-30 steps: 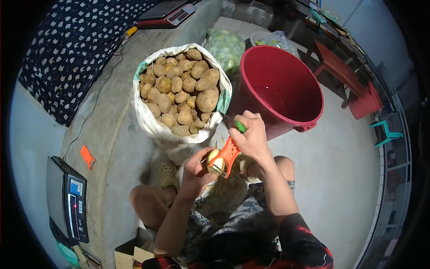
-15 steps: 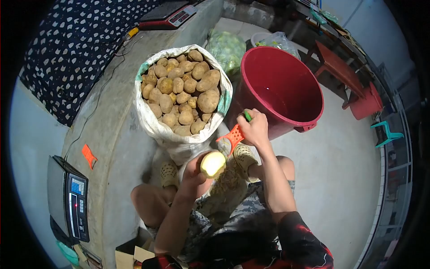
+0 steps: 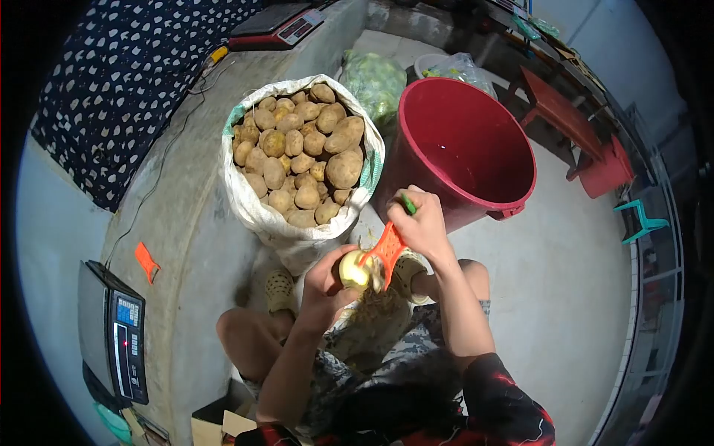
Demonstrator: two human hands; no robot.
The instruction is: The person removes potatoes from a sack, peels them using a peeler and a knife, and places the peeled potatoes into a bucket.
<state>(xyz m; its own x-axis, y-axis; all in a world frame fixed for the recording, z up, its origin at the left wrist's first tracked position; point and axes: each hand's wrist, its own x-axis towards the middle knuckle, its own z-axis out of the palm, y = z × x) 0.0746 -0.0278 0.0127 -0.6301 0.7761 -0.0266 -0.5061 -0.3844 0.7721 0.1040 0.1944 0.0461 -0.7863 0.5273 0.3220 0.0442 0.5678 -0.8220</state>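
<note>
My left hand (image 3: 328, 282) is wrapped round a potato (image 3: 354, 270) whose pale yellow flesh is bare on the side facing up. In my right hand (image 3: 422, 221) is an orange peeler (image 3: 387, 251) with a green part showing above the fist. The peeler's head lies against the right side of the potato, and bits of peel cling there. Below, a heap of potato peelings (image 3: 378, 308) lies between my feet. Just beyond my hands stands an open white sack (image 3: 256, 215) filled with unpeeled brown potatoes (image 3: 294, 152).
A large red bucket (image 3: 428, 175) stands right of the sack. Behind are a bag of green produce (image 3: 374, 82) and a brown bench (image 3: 561, 111). On the left ledge lie a second orange peeler (image 3: 147, 261), a black scale (image 3: 123, 334) and a red scale (image 3: 277, 28).
My right hand has brought the peeler down onto the potato. My left hand has turned the potato, and its fingers now show around it.
</note>
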